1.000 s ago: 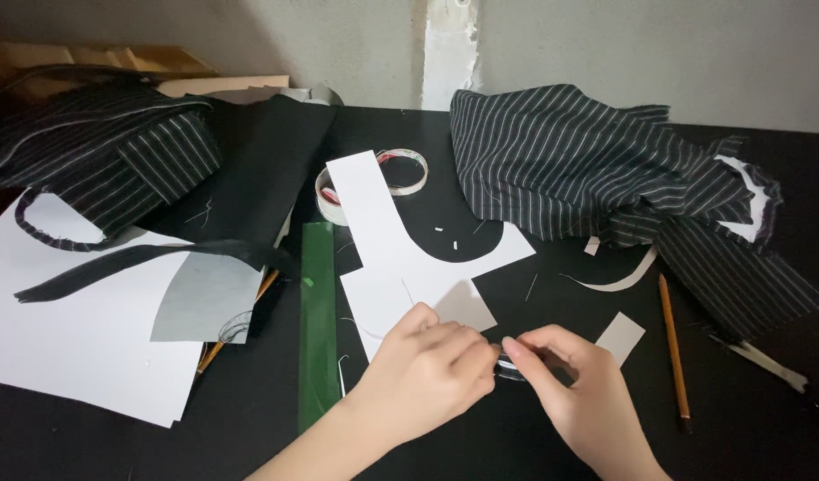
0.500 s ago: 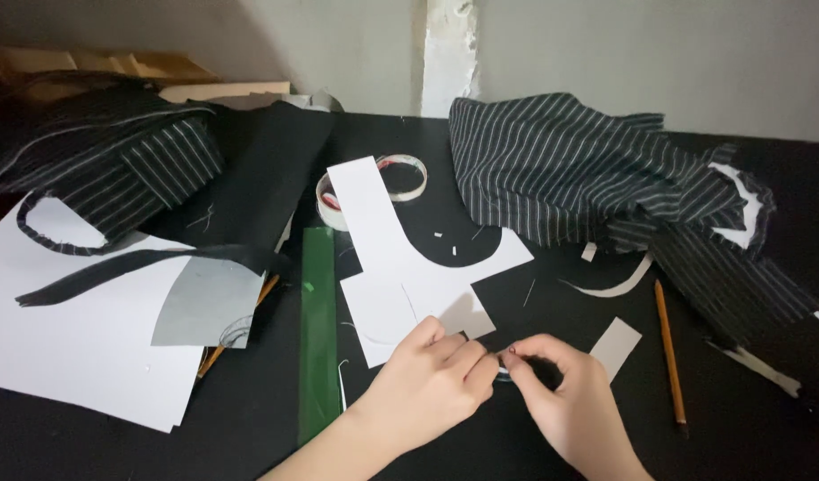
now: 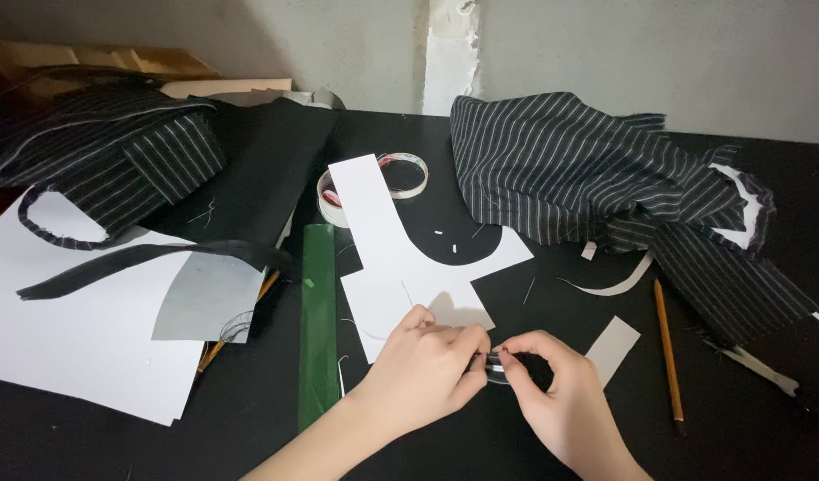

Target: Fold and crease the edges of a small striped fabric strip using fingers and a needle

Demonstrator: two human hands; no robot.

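Observation:
My left hand (image 3: 427,365) and my right hand (image 3: 556,392) meet low in the middle of the black table (image 3: 739,428). Both pinch a small strip of black pinstriped fabric (image 3: 494,365) between their fingertips. The strip is mostly hidden by the fingers. Just behind my left hand lies a white paper pattern piece (image 3: 400,258) with a curved cut-out. A small grey-white card piece (image 3: 611,347) lies right of my right hand.
A green ruler (image 3: 318,321) lies left of my hands. Two tape rolls (image 3: 400,174) sit further back. Striped fabric is heaped at the right (image 3: 587,169) and the far left (image 3: 106,151). A pencil (image 3: 668,352) and white-handled scissors (image 3: 752,365) lie to the right. White paper (image 3: 62,330) is at the left.
Both hands have stayed together on the small fabric strip, shifting slightly. The small grey piece seen by my left hand earlier is now hidden or gone from view.

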